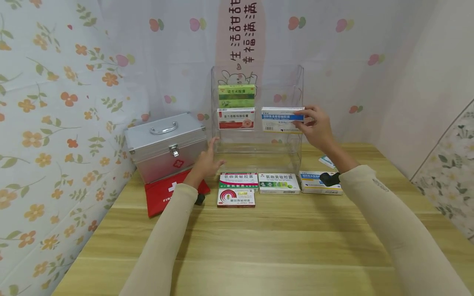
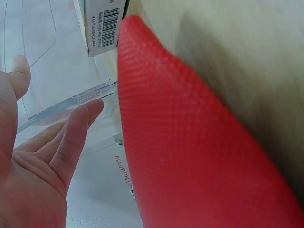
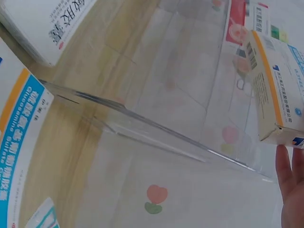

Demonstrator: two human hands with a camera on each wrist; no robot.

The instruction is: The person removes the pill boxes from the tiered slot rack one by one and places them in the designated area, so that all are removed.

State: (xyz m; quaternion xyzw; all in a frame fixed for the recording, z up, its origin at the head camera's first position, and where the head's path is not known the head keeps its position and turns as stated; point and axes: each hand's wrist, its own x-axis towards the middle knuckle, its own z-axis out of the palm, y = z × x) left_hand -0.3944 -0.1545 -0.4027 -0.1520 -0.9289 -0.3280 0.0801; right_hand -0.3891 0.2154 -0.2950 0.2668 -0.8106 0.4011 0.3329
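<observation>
Three boxes on rack point(image 1: 257, 74) | right hand point(image 1: 317, 127) pinches blue box point(image 1: 282, 119) at middle shelf, right side | left hand point(image 1: 205, 161) spread, steadying rack's left edge | four boxes point(image 1: 278, 183) left on worktop point(image 1: 259, 242) | roughly halfway, I judge

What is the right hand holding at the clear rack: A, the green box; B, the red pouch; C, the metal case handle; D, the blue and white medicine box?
D: the right hand grips the blue and white medicine box on the clear rack's middle tier.
</observation>
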